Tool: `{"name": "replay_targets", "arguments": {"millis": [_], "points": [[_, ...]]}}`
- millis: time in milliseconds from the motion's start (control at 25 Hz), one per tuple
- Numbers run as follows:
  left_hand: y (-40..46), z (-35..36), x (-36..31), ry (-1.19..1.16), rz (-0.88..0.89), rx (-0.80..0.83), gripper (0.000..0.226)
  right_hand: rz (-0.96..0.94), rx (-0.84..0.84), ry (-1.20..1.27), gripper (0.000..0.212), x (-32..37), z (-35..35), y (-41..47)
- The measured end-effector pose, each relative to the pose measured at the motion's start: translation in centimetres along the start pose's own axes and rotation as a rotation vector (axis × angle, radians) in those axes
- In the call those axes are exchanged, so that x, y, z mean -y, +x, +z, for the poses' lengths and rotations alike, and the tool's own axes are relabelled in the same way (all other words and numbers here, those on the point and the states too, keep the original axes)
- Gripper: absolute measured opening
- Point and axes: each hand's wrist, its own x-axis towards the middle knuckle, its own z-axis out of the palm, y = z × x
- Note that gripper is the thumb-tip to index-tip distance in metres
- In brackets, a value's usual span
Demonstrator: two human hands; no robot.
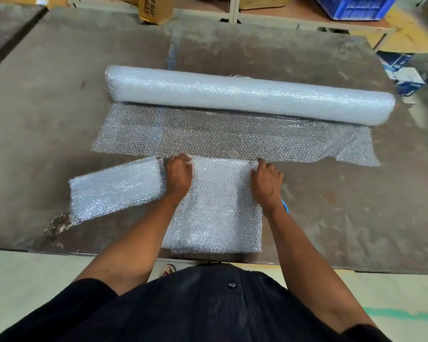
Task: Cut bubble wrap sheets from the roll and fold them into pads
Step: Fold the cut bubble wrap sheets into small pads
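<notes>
Bench (59, 95): wide, dark brown, scuffed top; pale worn streaks and a strip of blue tape (172, 49) toward its far side. Rusty, flaking patch (57, 224) near the bench's near-left edge.

Beyond the bench's far edge: brown cardboard box (155, 8) with black print, standing on the floor; a second cardboard box (263, 1) to its right, cut off by the frame. Blue plastic crate (353, 7) past the far-right corner. Blue-and-white carton (403, 72) just off the bench's right edge.

Pale floor (35, 275) on the near side of the bench, with a green painted mark (400, 314) at lower right.
</notes>
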Motion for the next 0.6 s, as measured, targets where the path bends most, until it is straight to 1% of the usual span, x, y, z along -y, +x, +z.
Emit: {"name": "replay_targets", "arguments": {"millis": [80,200,240,360,440,480,600], "points": [[0.3,0.1,0.3,-0.027,-0.010,-0.018,0.013,0.011,-0.034,0.122,0.041,-0.3,-0.5,0.5],[0.5,0.0,0.1,-0.071,-0.048,-0.014,0.011,0.054,-0.064,0.289,0.029,-0.7,-0.6,0.8],[0.4,0.0,0.0,-0.079,-0.058,-0.012,0.014,0.074,-0.073,0.304,0.024,-0.6,-0.6,0.8],[-0.7,-0.3,-0.9,-0.093,-0.071,-0.023,0.038,0.072,-0.124,0.266,0.010,-0.4,-1.2,0.1],[-2.0,-0.1,-2.1,-0.069,-0.009,-0.050,0.045,0.022,-0.174,0.233,0.007,-0.6,-1.4,-0.5],[-2.9,0.1,-3.0,-0.085,0.031,-0.033,0.045,-0.015,-0.184,0.235,0.007,-0.8,-1.1,-0.8],[-4.9,1.1,-5.6,-0.249,0.146,0.098,0.045,-0.135,-0.121,0.373,0.008,-1.1,-0.4,-1.7]]}}
